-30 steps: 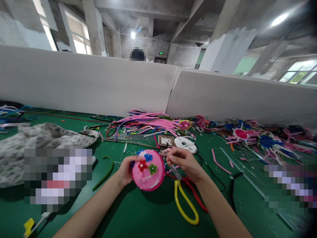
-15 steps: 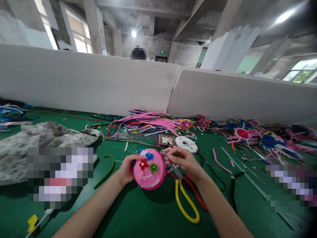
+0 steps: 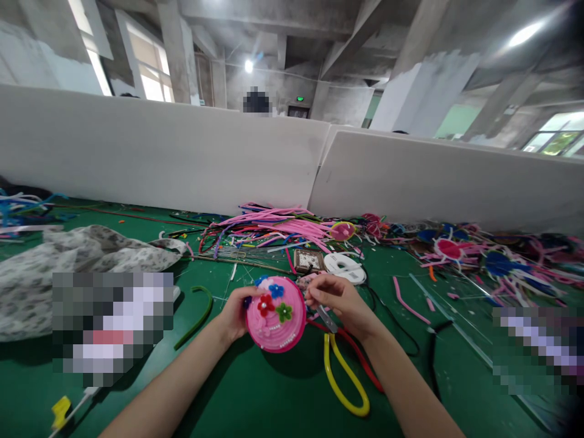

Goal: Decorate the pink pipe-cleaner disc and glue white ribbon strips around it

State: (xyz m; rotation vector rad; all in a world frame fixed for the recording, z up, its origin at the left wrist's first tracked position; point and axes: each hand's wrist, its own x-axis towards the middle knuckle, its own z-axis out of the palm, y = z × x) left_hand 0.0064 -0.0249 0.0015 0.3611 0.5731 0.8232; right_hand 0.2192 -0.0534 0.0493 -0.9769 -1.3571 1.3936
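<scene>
My left hand (image 3: pixel 237 311) grips the left edge of a round pink disc (image 3: pixel 276 325) with red, blue and green flowers and a row of white beads on its face. At the disc's upper right edge my right hand (image 3: pixel 340 298) is closed in a pinch, and what it pinches is too small to name. Scissors with yellow and red handles (image 3: pixel 344 371) lie on the green table (image 3: pixel 255 401) just below my right hand.
A heap of pink and coloured pipe cleaners (image 3: pixel 269 228) lies behind the disc, with a white tape roll (image 3: pixel 344 267) and a small framed square (image 3: pixel 308 260). More craft pieces (image 3: pixel 479 258) spread at right. Patterned cloth (image 3: pixel 68 261) lies left. White foam boards (image 3: pixel 182 152) wall the back.
Both hands and the disc stay nearly in place; the view shifted slightly.
</scene>
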